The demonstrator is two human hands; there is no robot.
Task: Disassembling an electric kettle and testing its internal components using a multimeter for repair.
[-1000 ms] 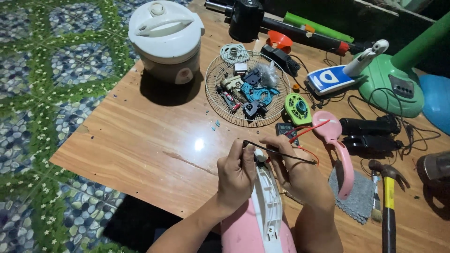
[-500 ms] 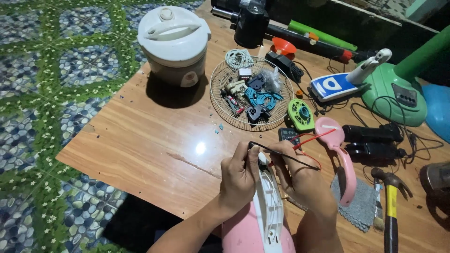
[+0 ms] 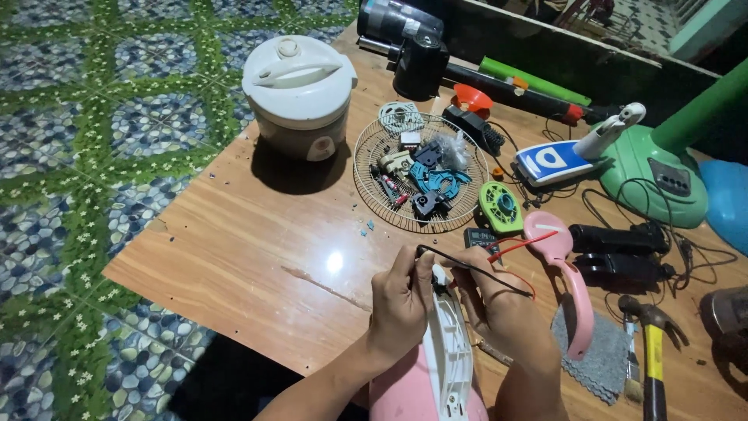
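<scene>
My left hand (image 3: 401,300) and my right hand (image 3: 499,304) meet at the top end of a pink and white plastic appliance body (image 3: 440,366) that stands on edge at the near side of the wooden table (image 3: 257,242). Both hands pinch a thin black wire (image 3: 475,269) that comes out of its top. A red wire (image 3: 523,245) runs from there toward a pink plastic handle piece (image 3: 565,273) lying to the right.
A white rice cooker (image 3: 300,93) stands at the back left. A round wire grille (image 3: 421,171) holds several small parts. To the right lie a green round part (image 3: 500,206), a hammer (image 3: 650,343), a grey cloth (image 3: 604,355), black devices (image 3: 619,249) and a green fan base (image 3: 654,175).
The view has shifted a little. My hands stay on the wires at the top of the pink body, with only small finger movements.
</scene>
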